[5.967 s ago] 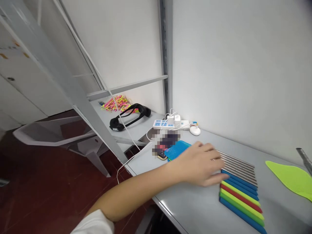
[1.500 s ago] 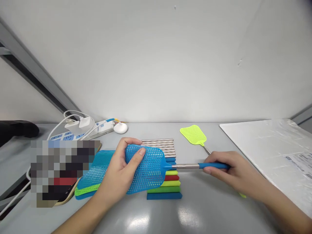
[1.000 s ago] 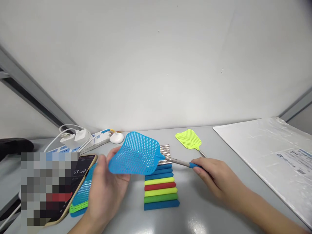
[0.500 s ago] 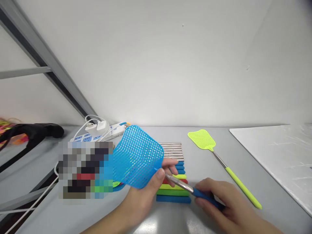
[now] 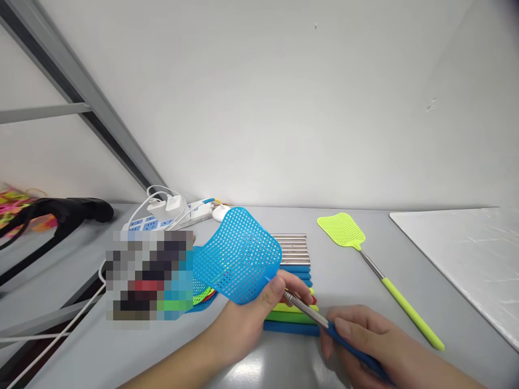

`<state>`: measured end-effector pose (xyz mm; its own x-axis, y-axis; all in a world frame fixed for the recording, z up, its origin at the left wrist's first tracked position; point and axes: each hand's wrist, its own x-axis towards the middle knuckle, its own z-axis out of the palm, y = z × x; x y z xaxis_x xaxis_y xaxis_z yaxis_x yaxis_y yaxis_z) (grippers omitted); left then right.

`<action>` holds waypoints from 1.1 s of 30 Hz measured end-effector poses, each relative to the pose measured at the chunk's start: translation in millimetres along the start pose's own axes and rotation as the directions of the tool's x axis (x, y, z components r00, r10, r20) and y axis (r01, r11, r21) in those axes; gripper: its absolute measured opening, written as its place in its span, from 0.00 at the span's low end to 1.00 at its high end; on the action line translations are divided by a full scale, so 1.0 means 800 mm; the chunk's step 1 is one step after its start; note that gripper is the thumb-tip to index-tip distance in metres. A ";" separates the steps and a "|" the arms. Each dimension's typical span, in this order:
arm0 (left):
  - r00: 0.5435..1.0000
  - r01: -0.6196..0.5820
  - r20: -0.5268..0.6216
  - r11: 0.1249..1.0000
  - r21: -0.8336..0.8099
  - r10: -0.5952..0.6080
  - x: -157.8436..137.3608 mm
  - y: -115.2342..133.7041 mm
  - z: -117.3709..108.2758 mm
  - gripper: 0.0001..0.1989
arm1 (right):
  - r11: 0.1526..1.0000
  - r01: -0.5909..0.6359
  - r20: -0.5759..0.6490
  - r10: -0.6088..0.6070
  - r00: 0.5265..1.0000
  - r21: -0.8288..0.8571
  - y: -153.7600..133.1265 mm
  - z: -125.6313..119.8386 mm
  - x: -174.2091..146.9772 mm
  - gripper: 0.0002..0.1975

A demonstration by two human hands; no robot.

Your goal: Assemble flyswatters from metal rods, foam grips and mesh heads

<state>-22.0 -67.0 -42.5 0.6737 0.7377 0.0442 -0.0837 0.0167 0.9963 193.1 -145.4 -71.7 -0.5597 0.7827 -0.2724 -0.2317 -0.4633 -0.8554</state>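
blue swatter [image 5: 249,256]: centre of frame, held above counter [image 5: 344,281] | left grip [image 5: 255,321]: closed on its neck | right grip [image 5: 368,340]: wrapped round its handle, lower right | lime swatter [image 5: 372,264]: on counter, right of frame

Only one corner is showing, but it is seemingly forming part of a small workshop, since metal rods [image 5: 290,248] and coloured handles [image 5: 295,317] are lying in rows on a grey table [image 5: 336,275].

The left grip [image 5: 253,316] holds a blue swatter [image 5: 306,310] near its head [image 5: 245,254], the right grip [image 5: 371,337] its handle [image 5: 357,354].
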 end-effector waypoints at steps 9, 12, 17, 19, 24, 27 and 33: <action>0.989 0.069 -0.121 0.993 -0.095 -0.080 0.001 -0.013 0.012 0.16 | 0.987 -0.046 -0.144 0.023 0.989 -0.156 -0.006 0.005 0.007 0.20; 0.979 0.006 -0.205 0.999 -0.053 -0.017 0.003 -0.015 0.012 0.16 | 0.955 -0.065 -0.198 0.007 0.980 -0.289 -0.017 0.004 0.008 0.19; 0.934 -0.080 -0.353 0.996 -0.044 0.060 0.007 -0.013 0.004 0.15 | 0.759 -0.067 -0.273 -0.149 0.950 -0.647 -0.035 -0.003 0.003 0.20; 0.914 -0.100 -0.399 0.993 -0.065 0.066 0.012 -0.010 -0.005 0.15 | 0.597 -0.058 -0.251 -0.244 0.937 -0.800 -0.041 -0.010 -0.002 0.18; 0.761 -0.284 -0.637 0.946 -0.158 0.122 0.026 0.012 -0.035 0.14 | 0.232 -0.088 -0.187 -0.448 0.874 -0.969 -0.050 -0.039 -0.014 0.14; 0.715 -0.355 -0.676 0.926 -0.130 0.179 0.028 0.023 -0.043 0.13 | 0.075 -0.105 -0.129 -0.524 0.842 -0.992 -0.048 -0.049 -0.015 0.12; 0.805 -0.257 -0.562 0.965 -0.043 0.189 0.017 0.015 -0.032 0.15 | -0.113 -0.161 -0.035 -0.705 0.708 -0.980 -0.038 -0.060 -0.013 0.09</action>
<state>-32.8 -39.4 -31.6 0.1145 0.9764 0.1830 -0.2856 -0.1441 0.9474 244.2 -119.5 -63.6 -0.2052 0.8955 0.3951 0.8965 0.3339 -0.2912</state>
